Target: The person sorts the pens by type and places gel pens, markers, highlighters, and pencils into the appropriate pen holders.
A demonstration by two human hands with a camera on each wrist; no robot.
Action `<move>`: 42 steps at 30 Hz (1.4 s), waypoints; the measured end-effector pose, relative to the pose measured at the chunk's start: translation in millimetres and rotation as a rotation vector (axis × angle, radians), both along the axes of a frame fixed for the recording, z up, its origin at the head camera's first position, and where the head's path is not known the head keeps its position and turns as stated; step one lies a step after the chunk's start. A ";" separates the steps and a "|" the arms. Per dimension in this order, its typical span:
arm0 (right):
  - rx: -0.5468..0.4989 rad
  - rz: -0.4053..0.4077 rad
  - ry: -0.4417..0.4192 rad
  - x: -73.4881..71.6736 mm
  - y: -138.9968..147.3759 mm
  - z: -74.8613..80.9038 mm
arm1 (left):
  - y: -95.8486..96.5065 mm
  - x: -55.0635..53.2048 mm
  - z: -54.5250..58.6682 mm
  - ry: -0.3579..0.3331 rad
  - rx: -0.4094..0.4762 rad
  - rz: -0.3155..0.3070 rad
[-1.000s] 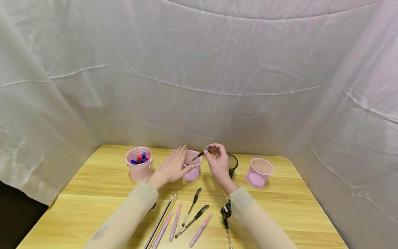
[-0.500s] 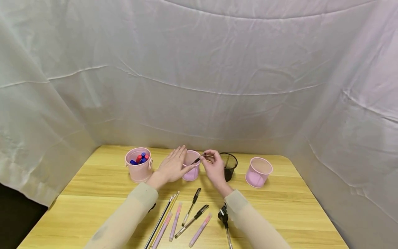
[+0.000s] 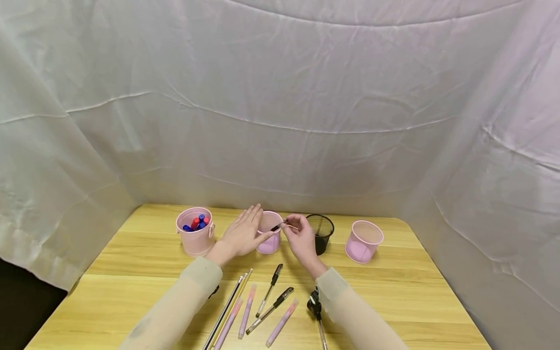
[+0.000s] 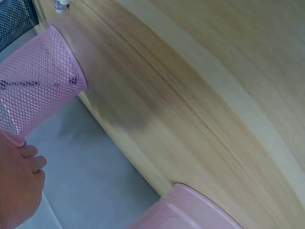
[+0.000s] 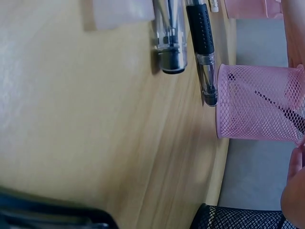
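My left hand (image 3: 242, 233) lies against the left side of a pink mesh pen cup (image 3: 268, 245), fingers straight along its rim and thumb across its front. Between the thumb and fingertips of my right hand (image 3: 303, 239) is a black-gripped pen (image 3: 276, 227), slanting down over the right rim into that cup. Through the mesh in the right wrist view, the dark pen (image 5: 293, 117) shows inside the cup (image 5: 257, 102). The left wrist view has the same cup (image 4: 47, 62) with my left fingers (image 4: 33, 162) at its rim.
A pink bucket (image 3: 197, 243) with red and blue pens stands left. Rightward are a black mesh cup (image 3: 321, 243) and another pink mesh cup (image 3: 360, 250). Gel pens (image 3: 274, 305), pink highlighters (image 3: 282, 323) and pencils (image 3: 224, 311) lie in front. Grey cloth (image 3: 280, 146) hangs behind.
My right hand has moved left and slightly down, bringing the pen further into the pink mesh cup. More of the black cup shows now. The left hand stays put.
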State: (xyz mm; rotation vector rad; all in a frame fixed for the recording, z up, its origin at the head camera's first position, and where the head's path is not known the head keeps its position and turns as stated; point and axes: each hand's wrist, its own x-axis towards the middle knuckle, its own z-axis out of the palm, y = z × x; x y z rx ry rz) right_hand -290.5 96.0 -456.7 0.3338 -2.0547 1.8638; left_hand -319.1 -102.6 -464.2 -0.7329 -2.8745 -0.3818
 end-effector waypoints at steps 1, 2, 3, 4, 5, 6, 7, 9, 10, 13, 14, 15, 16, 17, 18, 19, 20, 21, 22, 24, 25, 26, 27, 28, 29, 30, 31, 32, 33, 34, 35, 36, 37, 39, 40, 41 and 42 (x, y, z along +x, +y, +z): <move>0.002 -0.004 -0.005 -3.4 0.8 -4.5 | 0.1 0.1 0.2 -0.003 0.000 0.000; 0.000 -0.005 -0.008 -6.2 1.8 -8.4 | 0.1 0.3 0.2 -0.003 0.004 -0.003; -0.001 -0.007 -0.011 -8.4 2.6 -11.6 | 0.1 0.3 0.1 -0.002 0.007 -0.005; -0.004 -0.005 -0.010 -11.2 3.9 -15.4 | 0.2 0.4 0.3 -0.008 0.005 -0.003; -0.007 -0.001 -0.008 -12.6 5.3 -17.1 | 0.2 0.5 0.3 -0.010 0.003 -0.002; -0.011 0.005 -0.008 -13.0 6.7 -17.5 | 0.2 0.4 0.2 -0.014 -0.001 0.001; -0.016 0.012 -0.005 -12.9 8.1 -17.1 | 0.3 0.5 0.5 -0.019 -0.002 0.004; -0.027 0.029 -0.001 -12.1 11.5 -14.8 | 0.2 1.0 1.0 -0.020 0.004 0.005; -0.029 0.037 0.000 -11.4 13.4 -13.1 | 0.2 1.4 1.5 -0.023 0.004 0.006; -0.026 0.060 0.012 -7.3 19.1 -6.8 | -0.1 3.1 3.4 -0.017 0.019 0.000; -0.021 0.066 0.015 -5.9 21.2 -4.6 | -0.2 3.5 3.7 -0.017 0.019 0.000; -0.014 0.073 0.022 -4.4 23.5 -2.5 | -0.3 4.0 4.4 -0.017 0.019 -0.001; -0.004 0.078 0.028 -2.5 25.8 -0.1 | -0.3 4.3 4.9 -0.021 0.018 0.001; 0.005 0.081 0.033 -0.8 28.1 1.9 | -0.3 4.6 5.3 -0.020 0.022 -0.001; 0.011 0.085 0.036 1.2 30.7 4.3 | -0.3 4.9 5.6 -0.019 0.025 -0.003; 0.017 0.087 0.040 3.4 32.8 6.7 | -0.2 4.7 5.6 -0.024 0.021 -0.002; 0.027 0.086 0.045 5.1 35.0 8.5 | -0.1 4.5 5.5 -0.028 0.019 -0.001; 0.035 0.087 0.052 7.1 37.2 10.4 | -0.1 4.5 5.6 -0.029 0.018 -0.001; 0.041 0.086 0.053 9.3 39.4 12.1 | -0.1 4.2 5.3 -0.032 0.015 0.000; 0.055 0.089 0.066 13.6 43.7 14.7 | -0.2 3.7 4.8 -0.031 0.012 0.000; 0.064 0.087 0.071 15.9 45.8 15.7 | 0.0 3.4 4.5 -0.032 0.007 0.002; 0.071 0.088 0.076 18.2 48.3 16.3 | 0.2 3.3 4.4 -0.031 0.008 0.002; 0.081 0.088 0.081 20.9 50.7 17.0 | 0.3 3.1 4.2 -0.030 0.006 0.001; 0.090 0.086 0.081 23.4 53.4 17.0 | 0.6 3.0 4.0 -0.025 0.008 0.000; 0.103 0.083 0.080 25.8 56.4 16.5 | 1.0 2.9 3.7 -0.023 0.005 -0.001; 0.115 0.084 0.076 28.2 59.6 15.6 | 1.5 3.0 3.7 -0.022 0.004 -0.003; 0.128 0.088 0.073 30.9 63.0 14.9 | 1.9 3.1 3.5 -0.017 0.008 -0.005; 0.142 0.094 0.072 33.5 66.4 14.0 | 2.3 3.1 3.5 -0.014 0.009 -0.007; 0.159 0.098 0.071 36.2 69.9 12.6 | 2.7 3.2 3.4 -0.009 0.010 -0.009; 0.169 0.110 0.068 38.7 73.4 10.7 | 2.9 3.4 3.4 -0.006 0.013 -0.010; 0.184 0.122 0.073 41.2 76.8 8.9 | 3.1 3.4 3.4 -0.009 0.012 -0.009; 0.198 0.133 0.080 44.1 80.0 7.3 | 3.1 3.5 3.3 -0.005 0.018 -0.010; 0.213 0.140 0.085 46.6 83.4 5.2 | 3.3 3.3 3.2 -0.004 0.018 -0.009; 0.235 0.153 0.092 51.4 89.7 0.9 | 3.5 3.4 2.8 0.000 0.023 -0.011; 0.248 0.160 0.097 53.8 92.6 -1.3 | 3.6 3.5 2.7 0.002 0.025 -0.013; 0.263 0.162 0.103 56.3 95.2 -3.3 | 3.6 3.6 2.7 0.003 0.026 -0.014; 0.273 0.169 0.109 59.0 97.6 -5.3 | 3.5 3.9 2.6 0.007 0.027 -0.016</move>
